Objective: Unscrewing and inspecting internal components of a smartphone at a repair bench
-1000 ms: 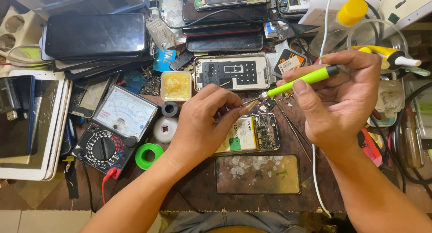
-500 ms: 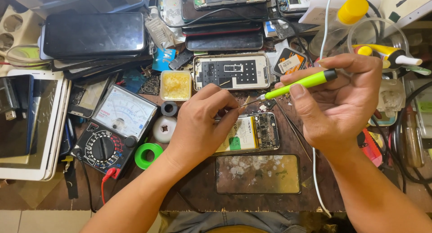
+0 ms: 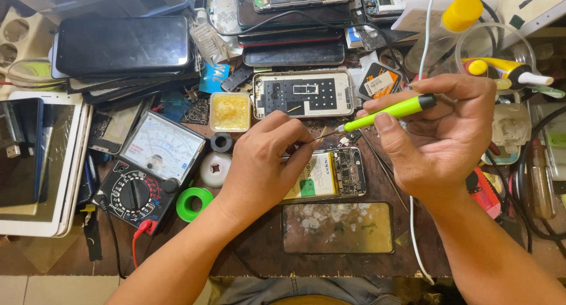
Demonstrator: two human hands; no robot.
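While both hands stay, green tool [image 3: 389, 111] tilts lower.

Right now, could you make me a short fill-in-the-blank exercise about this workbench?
1. The right hand holds a slim tool whose handle is ____.
2. The opened phone lies partly under the ____ hand.
3. The tape roll beside the multimeter is ____.

Missing words: green; left; green

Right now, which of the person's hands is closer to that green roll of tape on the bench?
The left. The left hand is just right of the green tape roll, with its wrist close beside it. The right hand, holding the green-handled tool, is far off to the right.
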